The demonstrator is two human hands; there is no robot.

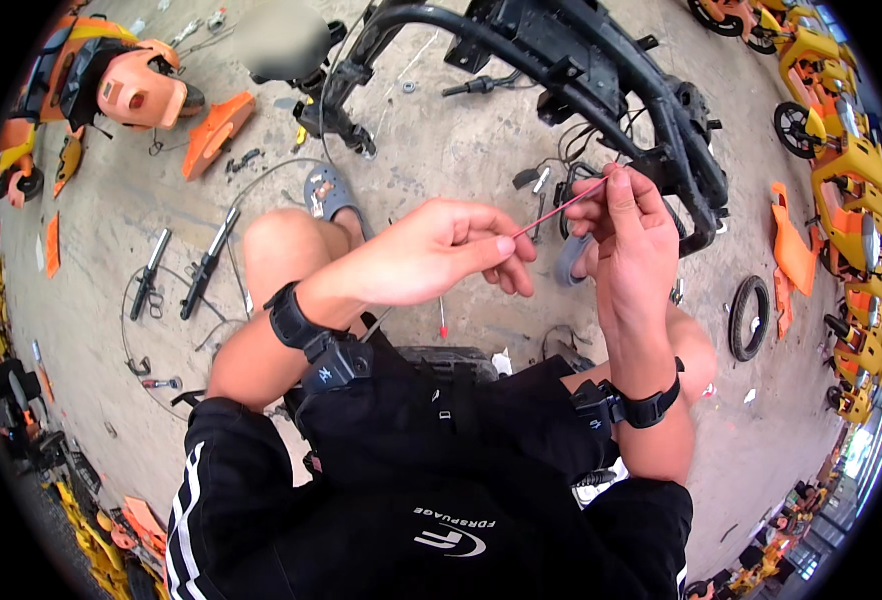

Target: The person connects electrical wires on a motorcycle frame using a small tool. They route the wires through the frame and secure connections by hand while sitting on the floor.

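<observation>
A thin red strand, which looks like a wire, is stretched at a slant between my two hands. My left hand pinches its lower end between thumb and fingers, the other fingers curled loosely. At the upper right end, the fingertips of my right hand close on the strand, just below a black tubular scooter frame. Dark cables hang from that frame behind my right hand. Whether the strand runs on into the frame is hidden by my fingers.
Two fork legs and a looped cable lie left on the concrete floor. A small tyre and an orange panel are on the right. Another orange panel lies upper left. Yellow scooters line the right side.
</observation>
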